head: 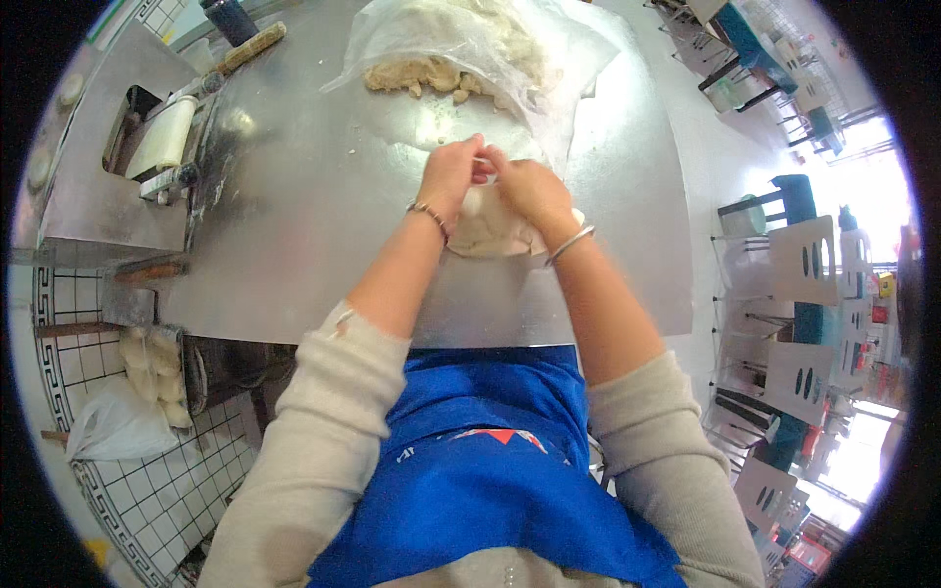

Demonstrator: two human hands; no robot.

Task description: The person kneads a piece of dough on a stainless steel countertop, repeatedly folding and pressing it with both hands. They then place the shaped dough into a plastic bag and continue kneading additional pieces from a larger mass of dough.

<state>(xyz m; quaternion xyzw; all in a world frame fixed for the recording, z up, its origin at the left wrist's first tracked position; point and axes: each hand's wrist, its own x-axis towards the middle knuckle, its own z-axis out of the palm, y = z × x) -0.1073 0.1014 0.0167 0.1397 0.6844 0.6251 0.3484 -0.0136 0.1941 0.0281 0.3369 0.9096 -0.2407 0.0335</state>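
Observation:
A pale dough piece [491, 224], smooth and slightly folded along its near edge, lies on the metal worktable [323, 242] beneath my hands. My left hand [452, 173] and my right hand [535, 189] meet over its far side, fingertips nearly touching. Between the fingertips shows a thin white strip [481, 159]; whether it belongs to the dough cannot be made out. Both hands have their fingers pinched together on it. Beyond them, a large lumpy dough mass [434, 76] sits under a clear plastic sheet [581, 44], with small crumbs in front.
At the left stands a dough-rolling machine [110, 176] with a white belt [163, 136]. A rolling pin [253, 48] and a dark cylindrical container [229, 20] are at the back left. Bagged pale lumps [154, 371] are below the table's left. Chairs [801, 261] line the right.

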